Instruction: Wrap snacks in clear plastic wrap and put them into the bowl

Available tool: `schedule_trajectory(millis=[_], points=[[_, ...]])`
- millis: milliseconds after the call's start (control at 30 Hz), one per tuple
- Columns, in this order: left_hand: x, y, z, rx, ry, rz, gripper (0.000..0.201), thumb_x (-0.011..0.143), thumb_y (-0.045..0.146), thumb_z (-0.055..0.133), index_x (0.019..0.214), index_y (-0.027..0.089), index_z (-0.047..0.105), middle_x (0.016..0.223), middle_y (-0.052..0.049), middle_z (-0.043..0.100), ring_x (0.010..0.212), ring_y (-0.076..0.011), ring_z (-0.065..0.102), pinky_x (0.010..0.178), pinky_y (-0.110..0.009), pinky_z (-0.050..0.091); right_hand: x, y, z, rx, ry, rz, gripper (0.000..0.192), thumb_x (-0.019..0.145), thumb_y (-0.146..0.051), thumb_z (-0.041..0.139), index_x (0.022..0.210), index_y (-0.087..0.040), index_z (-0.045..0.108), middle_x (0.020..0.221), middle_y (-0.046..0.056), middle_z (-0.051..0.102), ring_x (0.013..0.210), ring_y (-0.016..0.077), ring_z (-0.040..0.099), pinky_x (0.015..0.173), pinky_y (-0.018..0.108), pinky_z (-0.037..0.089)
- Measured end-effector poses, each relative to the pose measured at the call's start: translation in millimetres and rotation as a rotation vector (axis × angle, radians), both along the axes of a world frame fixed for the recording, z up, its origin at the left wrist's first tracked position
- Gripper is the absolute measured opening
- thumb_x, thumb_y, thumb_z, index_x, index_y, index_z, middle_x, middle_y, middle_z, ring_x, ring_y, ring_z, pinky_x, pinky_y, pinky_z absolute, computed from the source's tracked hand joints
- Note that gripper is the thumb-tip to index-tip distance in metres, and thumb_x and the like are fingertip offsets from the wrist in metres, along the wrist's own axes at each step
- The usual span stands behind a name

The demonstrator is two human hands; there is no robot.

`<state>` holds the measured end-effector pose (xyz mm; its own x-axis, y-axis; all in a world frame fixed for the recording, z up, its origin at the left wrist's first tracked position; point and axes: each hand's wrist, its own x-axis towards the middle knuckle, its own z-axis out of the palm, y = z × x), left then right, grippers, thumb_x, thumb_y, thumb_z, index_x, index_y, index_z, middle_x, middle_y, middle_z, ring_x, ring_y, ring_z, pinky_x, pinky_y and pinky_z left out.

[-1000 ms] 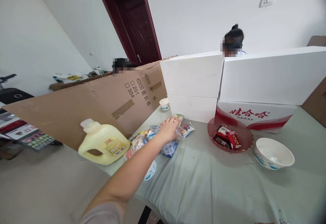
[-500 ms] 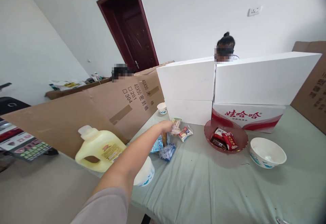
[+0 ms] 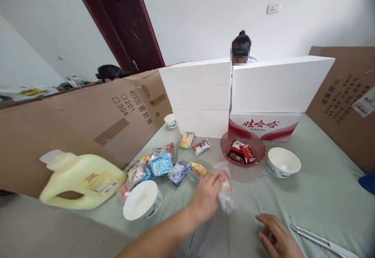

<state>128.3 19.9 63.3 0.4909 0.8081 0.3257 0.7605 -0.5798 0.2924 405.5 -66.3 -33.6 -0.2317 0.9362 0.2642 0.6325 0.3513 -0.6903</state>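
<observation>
In front of the red bowl (image 3: 259, 147), my left hand (image 3: 206, 196) clamps a clear packet (image 3: 225, 189) between its fingers, while my right hand (image 3: 280, 237), fingers loosely apart, hangs near the tongs (image 3: 334, 246), and the film, if slick, could slide from a slight pinch

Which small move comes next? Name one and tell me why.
Probably bring the clear-wrapped snack packet across to the right hand: the left hand already grips the packet by its near side, while the right hand, close by with fingers loosely curled, appears to hold nothing.
</observation>
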Motion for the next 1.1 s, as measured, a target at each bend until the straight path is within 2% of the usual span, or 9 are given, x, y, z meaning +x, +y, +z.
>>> schedule_trajectory(millis=[100,167,333,433,533,667,733,833,1100], points=[[28.6,-48.4,-42.1,0.004,0.022,0.001,0.06,0.071,0.01,0.056,0.131,0.018,0.054,0.133,-0.012,0.056,0.122,-0.0333,0.05,0.101,-0.05,0.044,-21.1,4.6,5.2,-0.056,-0.019,-0.101,0.081,0.075,-0.021,0.063,0.148,-0.022,0.028,0.145,0.015,0.041,0.11,0.0229,0.062,0.084,0.034,0.057],[34.7,-64.3,-49.6,-0.008,-0.015,0.025,0.054,0.076,0.022,0.061,0.13,0.018,0.054,0.132,-0.013,0.055,0.122,-0.0357,0.048,0.1,-0.053,0.043,-30.8,7.3,10.6,-0.056,-0.065,-0.065,0.094,0.068,-0.014,0.064,0.15,-0.022,0.02,0.153,0.014,0.029,0.132,0.0276,0.043,0.101,0.042,0.047],[26.0,-46.8,-29.0,-0.124,-0.144,0.104,0.043,0.084,0.041,0.061,0.123,0.021,0.057,0.122,-0.012,0.056,0.112,-0.0302,0.055,0.095,-0.048,0.047,-43.1,10.0,27.1,-0.046,-0.071,0.119,0.051,0.078,-0.02,0.064,0.127,-0.029,0.054,0.146,0.007,0.042,0.126,0.0244,0.05,0.102,0.04,0.046],[19.6,-10.0,-17.2,-0.141,-0.134,0.308,0.08,0.07,0.049,0.074,0.138,0.019,0.043,0.141,-0.017,0.043,0.13,-0.0385,0.041,0.105,-0.057,0.034,-49.8,12.8,30.9,0.019,-0.004,0.085,0.027,0.087,-0.03,0.058,0.114,-0.026,0.061,0.127,0.01,0.058,0.115,0.023,0.057,0.095,0.038,0.05],[16.4,28.6,-12.0,-0.335,-0.09,0.29,0.112,0.054,0.048,0.084,0.147,0.015,0.03,0.146,-0.021,0.039,0.138,-0.0425,0.029,0.11,-0.057,0.025,-59.8,21.2,32.0,0.065,0.054,0.014,0.021,0.089,-0.034,0.056,0.105,-0.023,0.063,0.115,0.011,0.062,0.107,0.023,0.06,0.09,0.038,0.052],[19.2,48.3,-15.3,-0.493,-0.253,0.208,0.065,0.072,0.031,0.072,0.132,0.016,0.052,0.108,-0.011,0.069,0.101,-0.0266,0.064,0.091,-0.038,0.048,-74.5,38.6,37.0,0.058,0.079,-0.059,0.013,0.088,-0.029,0.053,0.087,-0.022,0.064,0.105,0.01,0.063,0.101,0.0227,0.061,0.088,0.036,0.05],[23.5,38.2,-20.2,-0.413,-0.321,0.193,0.029,0.081,0.019,0.059,0.109,0.018,0.067,0.096,-0.006,0.07,0.092,-0.0212,0.065,0.086,-0.034,0.05,-79.1,46.7,40.9,0.021,0.063,-0.074,0.011,0.086,-0.025,0.053,0.078,-0.021,0.06,0.094,0.007,0.063,0.091,0.021,0.061,0.081,0.034,0.049],[31.2,6.0,-29.0,-0.201,-0.346,0.087,0.021,0.088,0.015,0.049,0.091,0.018,0.07,0.091,-0.007,0.068,0.093,-0.0215,0.061,0.086,-0.037,0.049,-79.6,55.8,45.8,-0.046,0.0,-0.107,0.008,0.081,-0.021,0.054,0.073,-0.021,0.054,0.078,0.002,0.06,0.074,0.018,0.059,0.069,0.029,0.046],[48.3,-49.6,-46.5,0.112,-0.213,-0.08,0.046,0.09,0.04,0.056,0.125,0.011,0.055,0.113,-0.015,0.061,0.107,-0.0294,0.054,0.093,-0.048,0.049,-51.0,69.9,49.2,-0.125,-0.075,-0.173,0.003,0.073,-0.024,0.056,0.073,-0.022,0.055,0.074,0.0,0.06,0.065,0.0161,0.055,0.062,0.027,0.039]])
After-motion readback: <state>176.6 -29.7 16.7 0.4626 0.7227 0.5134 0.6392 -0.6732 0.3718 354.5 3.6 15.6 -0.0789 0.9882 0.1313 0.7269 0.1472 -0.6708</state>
